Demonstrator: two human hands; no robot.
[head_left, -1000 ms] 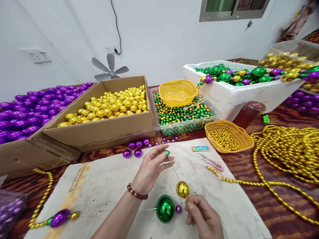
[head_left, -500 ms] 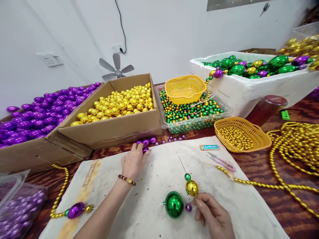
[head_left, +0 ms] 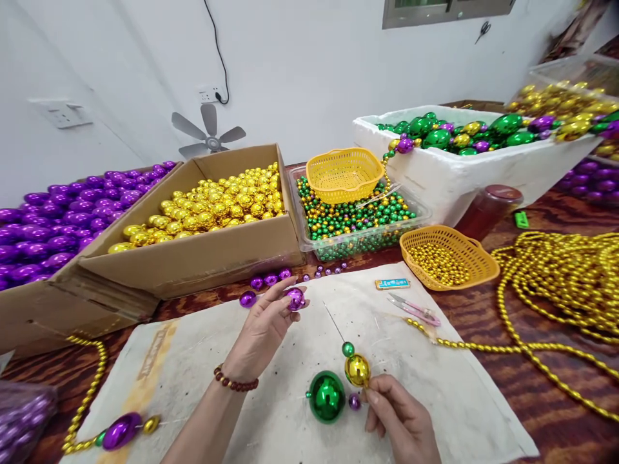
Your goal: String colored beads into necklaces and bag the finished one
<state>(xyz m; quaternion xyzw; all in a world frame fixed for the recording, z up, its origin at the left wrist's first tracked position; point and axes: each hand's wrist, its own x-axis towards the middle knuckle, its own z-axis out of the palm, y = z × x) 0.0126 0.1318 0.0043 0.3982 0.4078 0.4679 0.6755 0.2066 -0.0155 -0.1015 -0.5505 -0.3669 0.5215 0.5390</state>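
Observation:
My left hand (head_left: 264,325), with a beaded bracelet at the wrist, pinches a shiny purple bead (head_left: 294,299) above the white cloth (head_left: 232,399). Thumb and forefinger of my right hand (head_left: 396,409) grip a needle (head_left: 333,320) just below a gold bead (head_left: 357,370). A small green bead (head_left: 347,349) is threaded above the gold one, and the needle's bare tip points up and left. Beside my right hand lie a large green ball (head_left: 327,397) and a small purple bead (head_left: 354,401). At lower left, a strung purple oval bead (head_left: 122,431) joins a gold bead chain.
Loose purple beads (head_left: 271,279) line the cloth's far edge. Behind stand a carton of gold beads (head_left: 193,264), a clear tub (head_left: 358,238), a yellow basket (head_left: 476,274) and a foam box (head_left: 464,174). Pink-handled snips (head_left: 420,312) and coiled gold bead strings (head_left: 565,277) lie right.
My left hand has lifted a purple bead from the far edge and brought it right, toward the needle. My right hand keeps its grip. The view has shifted slightly right.

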